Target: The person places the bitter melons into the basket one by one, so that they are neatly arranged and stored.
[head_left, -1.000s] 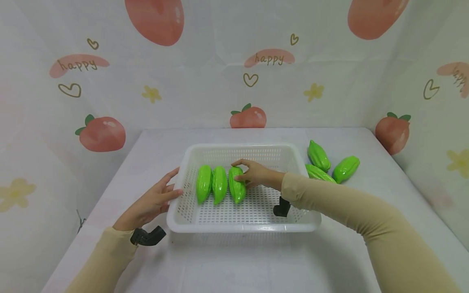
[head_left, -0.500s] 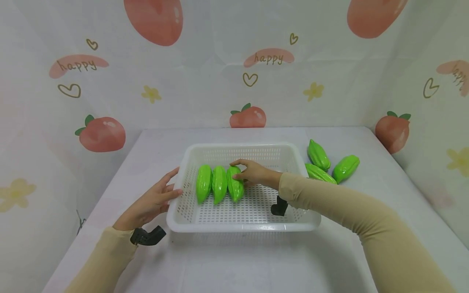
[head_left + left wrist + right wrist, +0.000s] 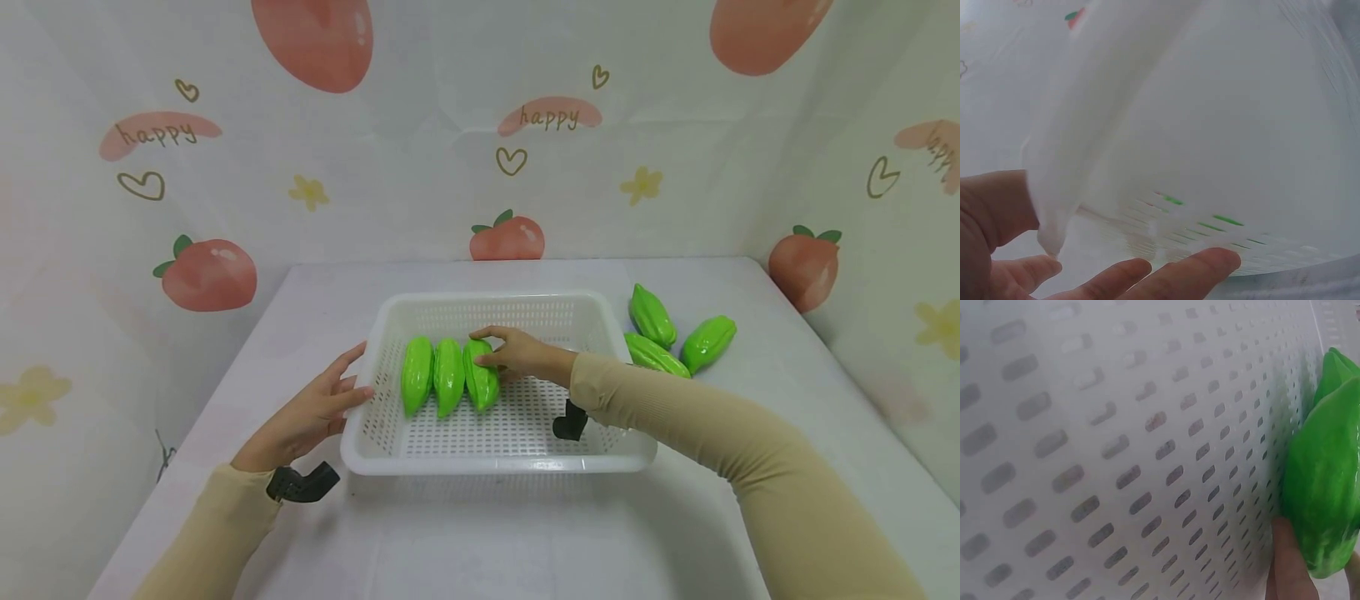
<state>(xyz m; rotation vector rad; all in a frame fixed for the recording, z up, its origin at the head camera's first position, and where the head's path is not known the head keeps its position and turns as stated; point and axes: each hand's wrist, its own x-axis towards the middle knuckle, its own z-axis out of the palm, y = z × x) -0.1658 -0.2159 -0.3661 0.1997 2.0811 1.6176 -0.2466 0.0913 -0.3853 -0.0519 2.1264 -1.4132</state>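
In the head view, several glossy green ribbed fruits are present. Two of them, a left fruit [image 3: 417,377] and a middle fruit [image 3: 449,379], lie side by side in a white perforated plastic basket [image 3: 495,465]. My right hand [image 3: 521,352] reaches over the basket's right part and grips a third fruit [image 3: 482,385] by its sides; it rests alongside the middle one. The right wrist view shows fingers [image 3: 1291,565] against that fruit's lower end. My left hand [image 3: 315,408] holds the basket's left rim, thumb at the edge, other fingers [image 3: 1191,275] under the lip.
To the right of the basket, on the white-covered table [image 3: 450,533], lie a far fruit [image 3: 652,317], a right fruit [image 3: 709,342] and a near fruit [image 3: 654,355], the last partly hidden by the right sleeve. A printed cloth backdrop [image 3: 420,183] stands behind and at both sides.
The third fruit has shifted slightly left with my right hand, closing the gap to the middle fruit. My left hand has stayed at the basket's rim.
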